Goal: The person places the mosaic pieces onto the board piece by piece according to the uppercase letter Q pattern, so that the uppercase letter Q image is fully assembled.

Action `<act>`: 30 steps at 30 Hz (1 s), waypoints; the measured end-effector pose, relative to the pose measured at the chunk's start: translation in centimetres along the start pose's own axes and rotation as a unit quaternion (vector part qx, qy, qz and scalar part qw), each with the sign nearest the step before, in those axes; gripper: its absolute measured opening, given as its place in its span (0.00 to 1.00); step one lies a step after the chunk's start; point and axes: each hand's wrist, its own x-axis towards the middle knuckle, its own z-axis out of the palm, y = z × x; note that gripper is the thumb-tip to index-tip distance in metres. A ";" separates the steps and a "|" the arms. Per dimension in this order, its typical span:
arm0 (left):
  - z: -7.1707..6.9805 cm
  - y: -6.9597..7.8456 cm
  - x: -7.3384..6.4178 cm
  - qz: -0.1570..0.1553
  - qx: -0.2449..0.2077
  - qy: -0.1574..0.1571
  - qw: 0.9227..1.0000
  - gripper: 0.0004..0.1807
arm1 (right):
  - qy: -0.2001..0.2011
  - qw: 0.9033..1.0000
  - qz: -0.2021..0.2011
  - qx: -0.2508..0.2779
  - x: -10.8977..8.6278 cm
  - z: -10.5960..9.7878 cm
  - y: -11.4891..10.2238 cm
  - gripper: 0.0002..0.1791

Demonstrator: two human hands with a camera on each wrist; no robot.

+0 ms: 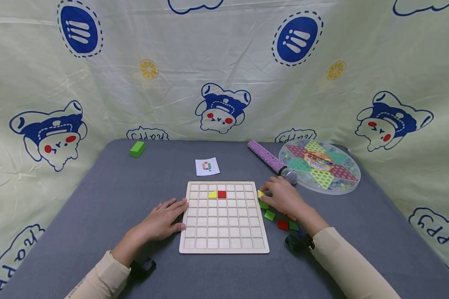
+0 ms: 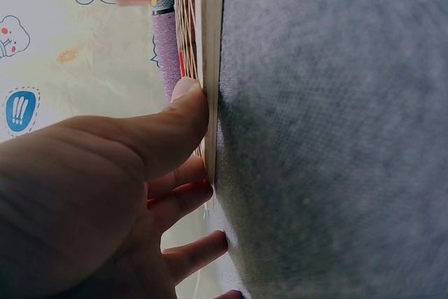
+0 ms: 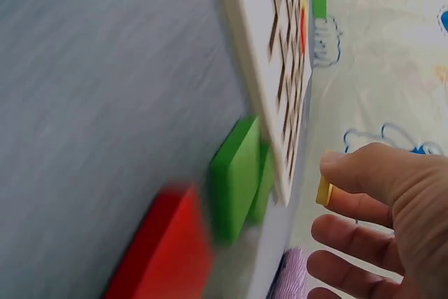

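Note:
A pale wooden grid board [image 1: 224, 218] lies on the table with a yellow tile [image 1: 212, 194] and a red tile [image 1: 222, 194] side by side near its far edge. My left hand [image 1: 162, 220] rests against the board's left edge, thumb and fingertips touching it, as the left wrist view also shows. Between thumb and forefinger, my right hand [image 1: 284, 198] pinches a small yellow tile [image 3: 324, 188] just off the board's upper right edge. Green tiles [image 1: 270, 215] and a red tile [image 1: 283, 225] lie right of the board, close below that hand.
Behind the board lies a white card [image 1: 207, 166] with a coloured pattern. A purple glittery microphone [image 1: 265, 157] leans beside a round plastic box [image 1: 319, 166] at the back right. One green block [image 1: 137, 149] stands at the back left. A patterned cloth [image 1: 224, 62] hangs behind the table.

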 end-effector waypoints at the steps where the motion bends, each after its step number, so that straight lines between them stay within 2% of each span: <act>1: 0.0 0.0 0.0 -0.001 0.000 -0.001 1.000 0.36 | 0.001 1.000 -0.006 0.000 0.2 0.0 -0.4 0.11; 14: -0.1 0.2 -0.1 -0.001 -0.002 -0.002 1.000 0.36 | -0.014 0.998 -0.055 0.023 3.1 0.7 -3.8 0.11; 30: 0.0 0.0 -0.2 0.005 -0.003 0.002 1.000 0.36 | -0.072 0.996 -0.030 0.033 5.5 2.2 -6.0 0.11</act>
